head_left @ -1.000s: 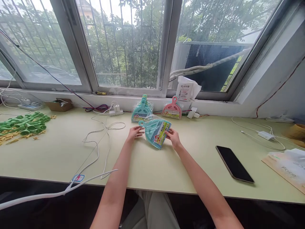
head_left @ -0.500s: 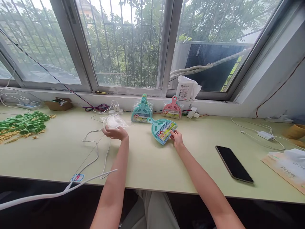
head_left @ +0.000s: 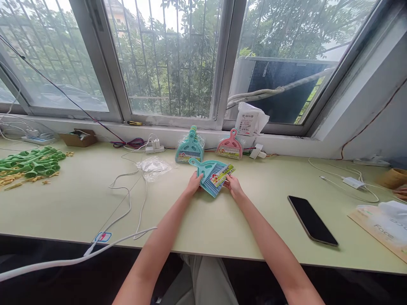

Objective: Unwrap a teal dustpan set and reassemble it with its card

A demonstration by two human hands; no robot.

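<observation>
A person's left hand [head_left: 194, 184] and right hand [head_left: 233, 186] grip a teal mini dustpan-and-brush set [head_left: 210, 173] from either side, fingers closed on its edges, at the middle of the pale desk [head_left: 222, 220]. An empty clear wrapper [head_left: 153, 166] lies at the set's nine o'clock; a black phone [head_left: 312, 220] lies at its four o'clock.

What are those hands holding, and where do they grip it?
A small teal dustpan set. The left hand grips its left edge below the handle; the right hand grips the right edge by the label.
</observation>
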